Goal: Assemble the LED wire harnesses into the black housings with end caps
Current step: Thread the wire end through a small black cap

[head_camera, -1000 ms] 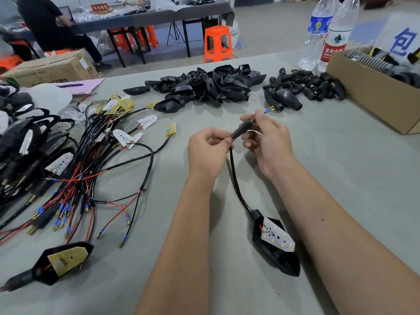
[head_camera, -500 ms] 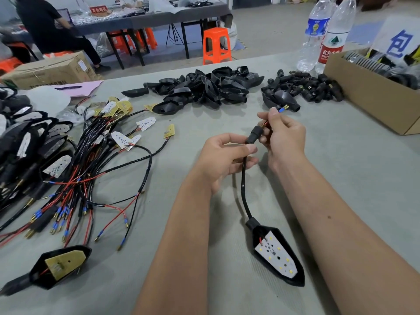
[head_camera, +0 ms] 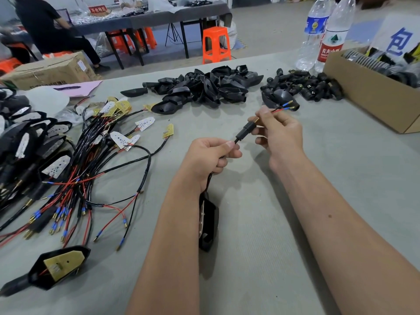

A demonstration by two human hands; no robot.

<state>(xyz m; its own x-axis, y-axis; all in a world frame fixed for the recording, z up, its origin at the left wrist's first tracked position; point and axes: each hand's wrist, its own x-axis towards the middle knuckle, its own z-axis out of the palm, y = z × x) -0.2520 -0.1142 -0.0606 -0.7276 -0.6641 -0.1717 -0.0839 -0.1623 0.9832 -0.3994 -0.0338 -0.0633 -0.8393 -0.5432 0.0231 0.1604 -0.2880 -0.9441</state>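
My left hand (head_camera: 208,156) grips the black cable of a wire harness just below a black end cap (head_camera: 246,130). My right hand (head_camera: 278,135) pinches the end cap, whose brass threaded tip points up and right. Red and black leads with blue-sleeved terminals (head_camera: 286,106) stick out past my right fingers. The cable runs down behind my left wrist to a black housing (head_camera: 208,223), which hangs tilted on edge with its LED board only partly visible.
Loose harnesses (head_camera: 75,178) lie in a tangle at left, beside assembled units (head_camera: 20,142). One finished housing (head_camera: 59,267) sits front left. Empty housings (head_camera: 204,87) and end caps (head_camera: 311,87) are piled at the back. A cardboard box (head_camera: 372,98) and water bottles (head_camera: 329,35) stand right.
The housing has risen off the table and turned on edge as my left hand drew the cable up. The end cap slid along the cable; its brass tip now shows.
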